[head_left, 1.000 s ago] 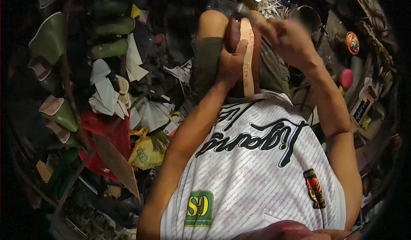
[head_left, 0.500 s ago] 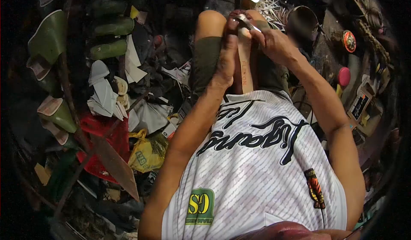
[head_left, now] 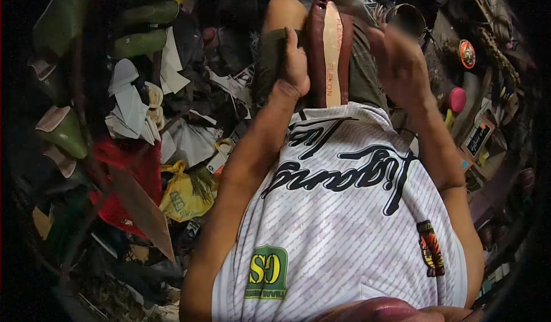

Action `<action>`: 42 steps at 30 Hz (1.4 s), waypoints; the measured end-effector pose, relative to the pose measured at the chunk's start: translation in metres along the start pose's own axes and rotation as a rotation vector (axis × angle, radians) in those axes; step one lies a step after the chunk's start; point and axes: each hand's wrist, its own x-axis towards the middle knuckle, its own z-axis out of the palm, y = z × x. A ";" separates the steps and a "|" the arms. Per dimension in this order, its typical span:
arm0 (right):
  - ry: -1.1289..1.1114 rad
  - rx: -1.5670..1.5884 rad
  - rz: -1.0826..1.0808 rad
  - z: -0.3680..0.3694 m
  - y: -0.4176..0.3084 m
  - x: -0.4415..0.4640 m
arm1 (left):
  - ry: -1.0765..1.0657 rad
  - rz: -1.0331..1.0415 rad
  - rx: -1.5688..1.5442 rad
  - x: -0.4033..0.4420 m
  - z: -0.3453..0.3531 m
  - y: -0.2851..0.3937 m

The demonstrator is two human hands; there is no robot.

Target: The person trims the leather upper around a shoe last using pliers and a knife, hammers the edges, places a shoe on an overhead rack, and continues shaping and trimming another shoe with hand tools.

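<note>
Sole up between my thighs lies a maroon shoe upper (head_left: pixel 345 52), with a tan insole strip (head_left: pixel 332 52) lettered "FLEXON" along its middle. My left hand (head_left: pixel 295 63) is over the left thigh just beside the shoe, thumb stretched up, holding nothing that I can see. Off to the shoe's right, my right hand (head_left: pixel 402 69) is smeared by motion. It is close below a round can (head_left: pixel 408 19), and its fingers and anything in them cannot be made out.
Several green shoe lasts or boot shapes (head_left: pixel 140 43) stand at the left. White cut pieces (head_left: pixel 129 107), a red cloth (head_left: pixel 126 173) and a yellow plastic bag (head_left: pixel 186 193) lie below. Rightward are a round red-rimmed tin (head_left: pixel 468 53), a pink round lid (head_left: pixel 457 100) and a box (head_left: pixel 479 138).
My right hand, which held a metal pincer-like tool at the shoe's far end, has swung right. My left hand has come off the shoe. More of the shoe shows.
</note>
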 end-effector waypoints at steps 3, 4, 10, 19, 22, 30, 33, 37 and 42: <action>0.093 0.063 -0.268 0.035 0.034 -0.028 | -0.030 -0.026 -0.011 0.004 -0.009 0.000; -0.065 -0.205 -0.070 0.048 0.023 -0.023 | -0.062 -0.067 -0.037 0.005 -0.007 0.002; 0.113 0.052 0.051 0.003 -0.024 -0.028 | -0.031 0.008 -0.031 0.006 -0.011 -0.002; 0.289 0.283 0.292 0.019 0.002 -0.045 | -0.061 0.050 0.120 0.000 0.000 0.005; 0.104 0.433 0.455 0.013 0.030 -0.048 | -0.222 0.061 -0.117 -0.018 0.023 0.016; 0.253 0.518 0.133 0.026 -0.010 -0.065 | -0.246 0.132 0.452 -0.036 0.059 0.036; 0.156 0.609 0.235 0.021 -0.011 -0.073 | -0.186 0.050 0.210 -0.030 0.044 0.020; 0.129 0.846 0.286 0.012 0.025 -0.083 | -0.331 -0.171 -0.019 -0.027 0.020 0.006; 0.084 0.372 0.368 -0.007 0.040 -0.065 | -0.344 -0.281 -0.104 -0.017 -0.007 -0.009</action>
